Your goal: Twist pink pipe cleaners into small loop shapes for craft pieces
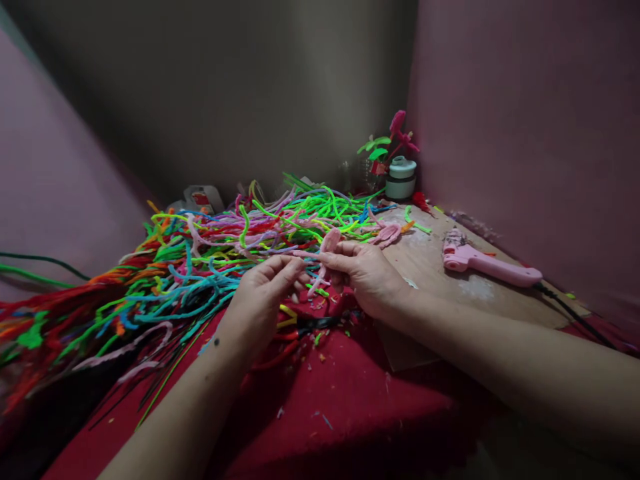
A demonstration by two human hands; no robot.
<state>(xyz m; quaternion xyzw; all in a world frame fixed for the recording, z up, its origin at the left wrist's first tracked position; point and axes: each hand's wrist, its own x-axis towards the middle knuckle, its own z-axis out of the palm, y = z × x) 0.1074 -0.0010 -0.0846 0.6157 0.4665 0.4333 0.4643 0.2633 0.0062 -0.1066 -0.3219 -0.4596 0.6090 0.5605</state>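
Observation:
Between my hands stretches a pink pipe cleaner (313, 255), pinched at both ends. My left hand (273, 280) has thumb and forefinger closed on its left end. My right hand (367, 273) grips the other end, along with a looped pink pipe-cleaner piece (330, 241) that rises above the fingers; its tail hangs below. Another looped pink piece (387, 235) lies on the board just beyond my right hand. Pliers or cutters with red and yellow handles (286, 319) lie beneath my hands, partly hidden by the left one.
A big heap of multicoloured pipe cleaners (210, 280) spreads over the left and back. A pink glue gun (490, 263) with a black cord rests on the wooden board (425, 260) at right. Behind stand a pale jar (401, 180) and pipe-cleaner flowers (399, 133). Scraps litter the red cloth (350, 393).

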